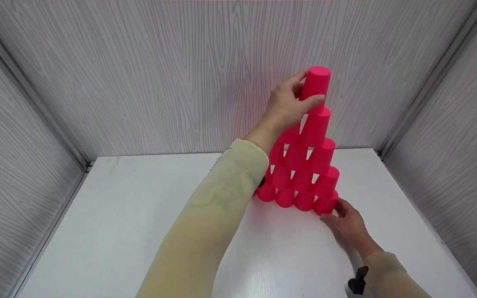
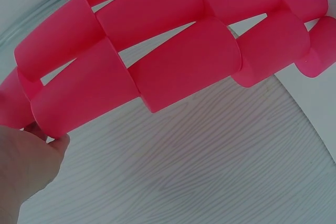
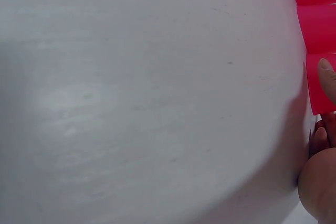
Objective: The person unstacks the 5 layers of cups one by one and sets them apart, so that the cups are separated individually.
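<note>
Pink cups stand upside down in a stepped stack, whose left part the left arm hides in the head view. My left hand (image 1: 286,103) grips the topmost cup (image 1: 318,85), thumb in front and fingers behind; its lower end meets the cup (image 1: 316,128) below. Low on the right, my right hand (image 1: 350,225) holds the bottom corner cup (image 1: 325,204) between thumb and fingers. In the left wrist view, the left hand (image 2: 31,161) is at the left edge beside the cups. The right wrist view has the right hand (image 3: 320,182) with its thumb on a cup (image 3: 317,90).
The stack stands on a white table (image 1: 131,215), towards its back. A grey wood-grain panel (image 1: 160,78) rises behind it, with side panels at left and right (image 1: 462,136). A small black object (image 1: 358,280) is at the right sleeve.
</note>
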The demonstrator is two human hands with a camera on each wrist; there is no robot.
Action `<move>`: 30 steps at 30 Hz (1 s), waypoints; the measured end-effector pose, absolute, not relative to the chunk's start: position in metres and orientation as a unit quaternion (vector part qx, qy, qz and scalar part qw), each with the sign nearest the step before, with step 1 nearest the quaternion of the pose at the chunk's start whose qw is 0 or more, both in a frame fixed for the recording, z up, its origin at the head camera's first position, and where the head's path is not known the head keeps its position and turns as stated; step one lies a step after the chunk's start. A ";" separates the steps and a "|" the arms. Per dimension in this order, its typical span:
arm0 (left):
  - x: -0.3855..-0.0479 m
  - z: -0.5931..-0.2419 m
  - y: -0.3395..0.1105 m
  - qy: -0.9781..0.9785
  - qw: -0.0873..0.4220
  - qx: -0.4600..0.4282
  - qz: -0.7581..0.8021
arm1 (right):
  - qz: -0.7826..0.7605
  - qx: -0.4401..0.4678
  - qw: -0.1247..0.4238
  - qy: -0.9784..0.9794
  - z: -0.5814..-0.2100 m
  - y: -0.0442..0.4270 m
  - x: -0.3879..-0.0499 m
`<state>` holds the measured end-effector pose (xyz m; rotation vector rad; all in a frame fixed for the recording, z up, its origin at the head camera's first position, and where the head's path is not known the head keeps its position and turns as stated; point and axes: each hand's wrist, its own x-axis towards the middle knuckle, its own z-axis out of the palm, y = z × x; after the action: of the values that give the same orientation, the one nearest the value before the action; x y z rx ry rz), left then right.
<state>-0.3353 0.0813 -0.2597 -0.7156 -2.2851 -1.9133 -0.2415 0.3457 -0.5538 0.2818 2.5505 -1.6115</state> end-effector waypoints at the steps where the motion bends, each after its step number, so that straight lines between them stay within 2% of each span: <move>1: -0.335 -0.260 0.080 -0.744 0.040 -0.232 -0.625 | -0.531 0.091 0.056 0.841 -0.554 0.344 -0.242; 11: -0.326 -0.255 0.066 -0.725 0.064 -0.243 -0.642 | -0.523 0.080 0.060 0.846 -0.555 0.342 -0.250; 19: -0.316 -0.254 0.025 -0.712 0.094 -0.251 -0.649 | -0.526 0.088 0.068 0.843 -0.559 0.345 -0.255; 25: -0.315 -0.276 -0.020 -0.715 0.136 -0.248 -0.639 | -0.530 0.098 0.075 0.839 -0.561 0.347 -0.254; 30: -0.316 -0.308 -0.054 -0.731 0.150 -0.221 -0.628 | -0.524 0.103 0.073 0.842 -0.564 0.353 -0.253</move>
<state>-0.3158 -0.0542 -0.3084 -0.6336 -2.0985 -1.8053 -0.2527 0.3531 -0.5638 0.3098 2.5299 -1.5740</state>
